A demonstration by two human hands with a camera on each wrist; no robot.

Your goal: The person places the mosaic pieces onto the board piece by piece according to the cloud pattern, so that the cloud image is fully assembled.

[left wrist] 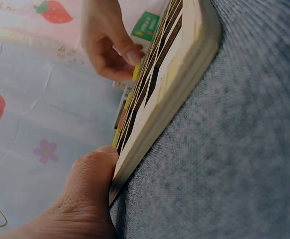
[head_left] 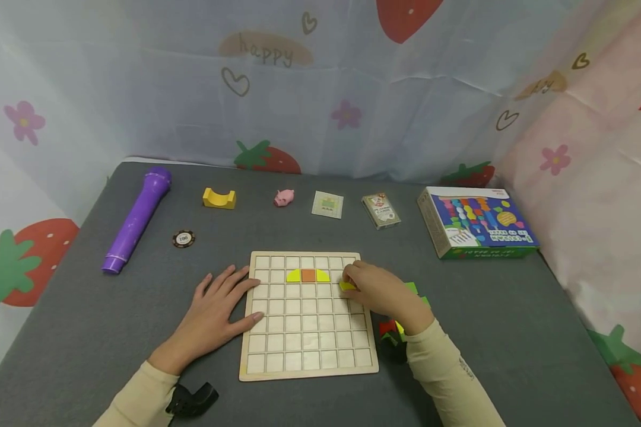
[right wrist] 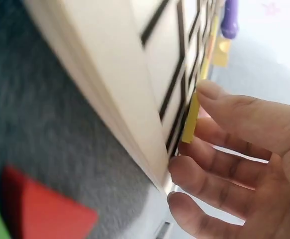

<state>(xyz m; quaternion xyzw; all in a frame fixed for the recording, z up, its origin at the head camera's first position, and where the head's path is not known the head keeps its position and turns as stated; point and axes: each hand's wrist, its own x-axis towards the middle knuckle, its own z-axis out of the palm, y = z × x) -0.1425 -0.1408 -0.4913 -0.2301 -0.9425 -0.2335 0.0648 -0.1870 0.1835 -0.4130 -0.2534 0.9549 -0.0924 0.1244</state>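
A wooden grid board lies flat on the dark grey table. On an upper row, an orange square tile sits between two yellow tiles with slanted corners, a left yellow tile and a right yellow tile. My left hand is spread out, with its thumb and a fingertip touching the board's left edge. Near the upper right of the grid, my right hand pinches another yellow tile between thumb and fingers, low against the board. Partly behind the right wrist are loose red, green and yellow pieces.
Farther back stand a purple tube-shaped thing, a poker chip, a yellow curved block, a pink pig figure, a pattern card, a small card box and a colourful game box. A printed curtain hangs behind.
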